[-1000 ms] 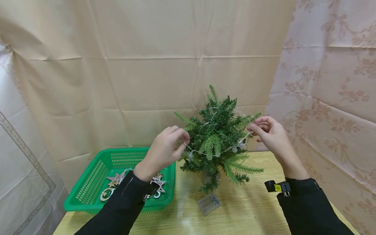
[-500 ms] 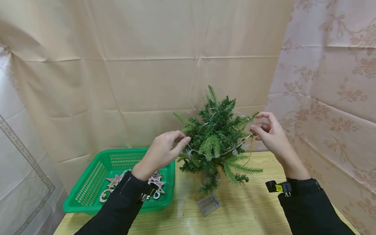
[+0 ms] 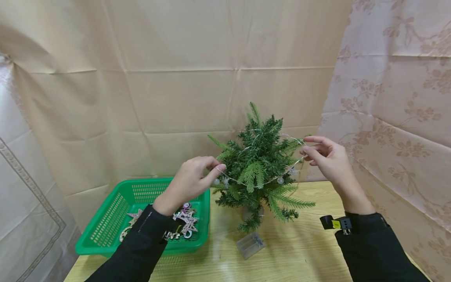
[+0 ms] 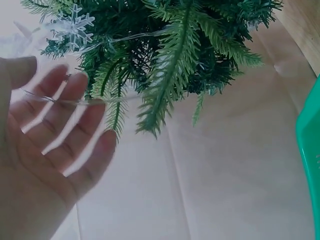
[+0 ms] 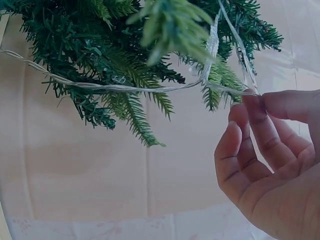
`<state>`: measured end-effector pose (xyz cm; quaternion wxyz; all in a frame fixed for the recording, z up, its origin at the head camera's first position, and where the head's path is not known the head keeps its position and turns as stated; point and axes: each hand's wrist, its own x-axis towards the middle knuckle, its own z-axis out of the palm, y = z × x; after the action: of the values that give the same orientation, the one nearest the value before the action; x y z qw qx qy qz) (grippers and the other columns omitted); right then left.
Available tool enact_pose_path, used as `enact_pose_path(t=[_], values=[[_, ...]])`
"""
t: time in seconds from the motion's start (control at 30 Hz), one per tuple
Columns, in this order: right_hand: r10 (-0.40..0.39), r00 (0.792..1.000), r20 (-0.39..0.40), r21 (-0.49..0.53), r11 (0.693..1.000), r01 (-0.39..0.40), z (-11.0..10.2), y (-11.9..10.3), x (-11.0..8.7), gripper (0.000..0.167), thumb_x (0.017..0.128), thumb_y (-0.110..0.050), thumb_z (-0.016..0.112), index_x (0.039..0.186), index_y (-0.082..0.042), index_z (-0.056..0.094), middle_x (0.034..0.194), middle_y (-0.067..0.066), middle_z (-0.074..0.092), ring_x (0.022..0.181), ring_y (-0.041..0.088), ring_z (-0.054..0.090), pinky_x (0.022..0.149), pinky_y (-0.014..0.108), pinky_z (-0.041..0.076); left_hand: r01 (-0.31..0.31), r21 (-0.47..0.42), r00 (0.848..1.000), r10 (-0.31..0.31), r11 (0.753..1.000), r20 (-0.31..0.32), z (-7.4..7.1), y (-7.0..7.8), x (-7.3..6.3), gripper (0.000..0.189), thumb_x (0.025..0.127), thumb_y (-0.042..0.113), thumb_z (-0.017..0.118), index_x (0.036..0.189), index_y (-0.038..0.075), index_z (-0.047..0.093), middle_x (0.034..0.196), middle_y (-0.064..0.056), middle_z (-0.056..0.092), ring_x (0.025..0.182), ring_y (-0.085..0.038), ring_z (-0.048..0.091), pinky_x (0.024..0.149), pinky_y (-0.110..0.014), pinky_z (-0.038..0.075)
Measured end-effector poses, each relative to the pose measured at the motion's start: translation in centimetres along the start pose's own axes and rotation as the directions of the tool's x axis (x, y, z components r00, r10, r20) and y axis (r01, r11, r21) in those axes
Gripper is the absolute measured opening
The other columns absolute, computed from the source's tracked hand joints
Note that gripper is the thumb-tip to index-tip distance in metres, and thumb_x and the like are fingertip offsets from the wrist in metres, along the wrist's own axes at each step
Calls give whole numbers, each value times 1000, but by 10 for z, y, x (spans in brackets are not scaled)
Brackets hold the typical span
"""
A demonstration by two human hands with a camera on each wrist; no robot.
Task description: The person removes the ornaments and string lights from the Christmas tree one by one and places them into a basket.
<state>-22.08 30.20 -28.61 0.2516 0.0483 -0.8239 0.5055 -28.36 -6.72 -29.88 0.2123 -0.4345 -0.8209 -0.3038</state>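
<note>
A small artificial Christmas tree (image 3: 260, 164) stands on the table, with clear-wired string lights (image 3: 262, 186) draped over its branches. A snowflake charm (image 4: 74, 26) hangs from the wire near my left hand. My left hand (image 3: 190, 180) is at the tree's left side; in the left wrist view the wire lies across its loosely bent fingers, the thumb apart from them. On the right side, my right hand (image 3: 327, 164) pinches the wire between thumb and index finger, the other fingers bent loosely. A clear battery box (image 3: 250, 245) lies on the table before the tree.
A green plastic basket (image 3: 105, 219) stands left of the tree under my left forearm. Glittery star ornaments (image 3: 188, 219) and other small decorations lie in it. Beige cloth (image 3: 158, 98) hangs behind, and a floral cloth (image 3: 394, 117) hangs at the right.
My left hand has drawn slightly away from the tree, down and left, and a clear ball on the wire now shows by it. The right hand has shifted slightly right, still pinching the wire.
</note>
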Motion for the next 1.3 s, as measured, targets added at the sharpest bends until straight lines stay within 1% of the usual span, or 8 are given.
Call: enact_pose_path(t=[0.23, 0.37, 0.5, 0.6, 0.7, 0.87, 1.07, 1.3], values=[[-15, 999, 31, -23, 1000, 15, 1, -4, 1, 42, 104, -21, 61, 142, -4, 55, 92, -11, 71, 79, 13, 66, 68, 24, 57, -112, -40, 992, 114, 993, 51, -2, -2, 0, 8, 99, 21, 67, 99, 15, 72, 89, 9, 68, 85, -10, 62, 75, -34, 51], [-48, 997, 64, -104, 993, 54, 2, -5, 1, 42, 104, -24, 61, 143, -7, 56, 94, -4, 71, 77, 15, 65, 67, 25, 56, -119, -40, 986, 123, 992, 112, -2, -5, 0, 11, 93, 13, 67, 104, 13, 71, 79, 11, 62, 74, -11, 55, 71, -32, 46], [-74, 994, 74, -175, 981, 86, 2, -5, 0, 45, 104, -28, 62, 144, -10, 56, 100, 9, 72, 77, 18, 65, 67, 26, 56, -65, -42, 982, 72, 997, 174, -1, -7, 2, 26, 89, 18, 61, 112, 13, 71, 75, 10, 59, 69, -9, 51, 71, -32, 45], [-82, 994, 78, -191, 977, 96, 1, -4, 0, 45, 103, -27, 62, 145, -11, 56, 102, 15, 71, 77, 16, 65, 67, 28, 56, 7, -48, 980, 3, 999, 197, 3, -7, 4, 28, 97, 29, 57, 118, 15, 69, 72, 11, 59, 62, -8, 51, 65, -31, 46], [-85, 993, 78, -195, 976, 99, 2, -3, 0, 44, 103, -24, 62, 145, -10, 55, 103, 16, 71, 77, 12, 65, 67, 27, 56, 55, -50, 980, -44, 997, 194, 9, -6, 8, 34, 105, 37, 53, 126, 13, 66, 63, 11, 53, 51, -9, 46, 57, -29, 40], [-85, 994, 74, -213, 972, 99, 2, -3, 0, 43, 104, -23, 62, 144, -12, 55, 104, 15, 73, 80, 13, 67, 67, 24, 55, 78, -59, 978, -65, 995, 198, 20, -7, 15, 41, 108, 35, 50, 138, 9, 60, 54, 8, 42, 43, -9, 34, 51, -26, 29], [-97, 993, 70, -257, 960, 112, 3, -4, -2, 34, 104, -21, 61, 136, -9, 62, 106, 16, 73, 79, 8, 65, 67, 22, 55, 126, -104, 963, -96, 987, 250, 26, -6, 21, 42, 109, 32, 49, 146, 12, 53, 54, 7, 42, 43, -10, 31, 50, -26, 28], [-73, 996, 57, -340, 936, 88, 3, -6, -3, 40, 103, -32, 62, 135, -8, 64, 103, 14, 73, 82, 19, 68, 65, 25, 53, 153, -123, 958, -117, 981, 263, 30, -4, 27, 33, 109, 28, 50, 136, 12, 61, 56, 4, 45, 45, -11, 36, 52, -26, 29]])
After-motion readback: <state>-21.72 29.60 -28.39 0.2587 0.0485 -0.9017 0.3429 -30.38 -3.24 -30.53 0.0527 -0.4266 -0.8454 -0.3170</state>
